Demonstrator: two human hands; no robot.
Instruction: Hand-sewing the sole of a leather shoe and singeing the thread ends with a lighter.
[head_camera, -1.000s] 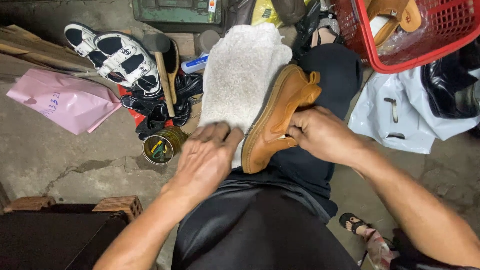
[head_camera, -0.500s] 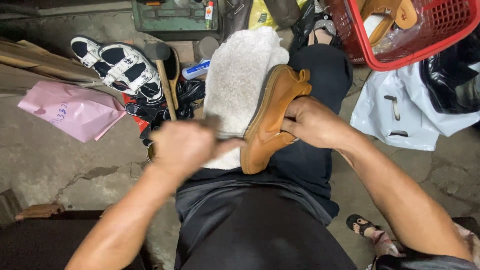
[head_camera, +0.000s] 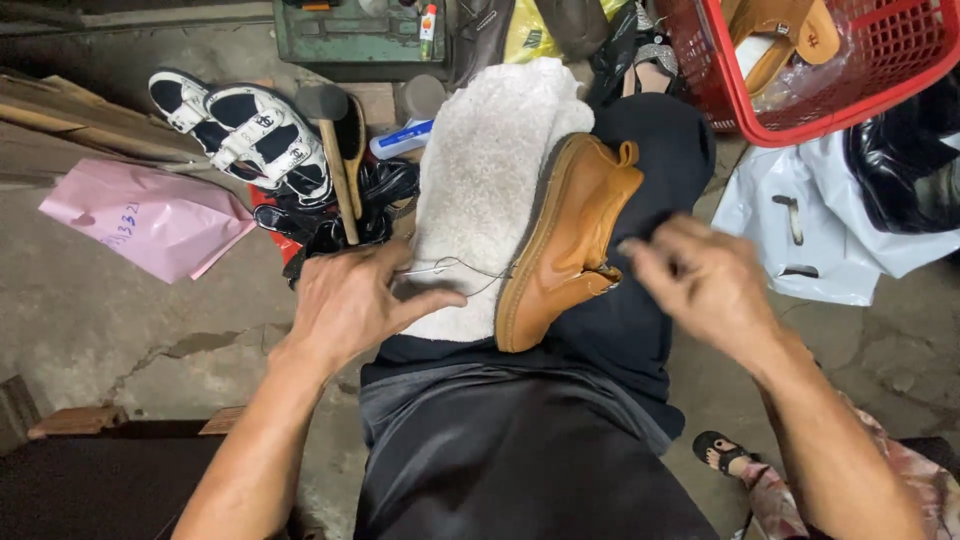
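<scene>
You had a tan shoe (head_camera: 572, 235) lying on its side on your lap, toe end near you, with its sole edge turned to the left. It leaned on a white fluffy towel (head_camera: 485, 180) that was spread over your left knee.

Your left hand (head_camera: 352, 300) sat on the near edge of the towel, just left of the shoe. Its fingers were pinched on a thin thread (head_camera: 455, 266) that ran across the towel to the shoe's sole. Half a second before, this hand was higher and farther left, pulling the thread up. Now it had come back down close to the shoe.

Your right hand (head_camera: 700, 285) was off the shoe. A moment before, it held the shoe's right side. Now it was in the air just to the right of the shoe, blurred, with fingers loosely bent. You could not tell if it held anything small.

The shoe itself stayed in the same place on your lap.

On the floor to the far left lay black and white sneakers (head_camera: 245, 130), a hammer (head_camera: 330, 130) and a pink bag (head_camera: 150, 215). A red basket (head_camera: 820, 70) stood far right, above a white plastic bag (head_camera: 800, 230).
</scene>
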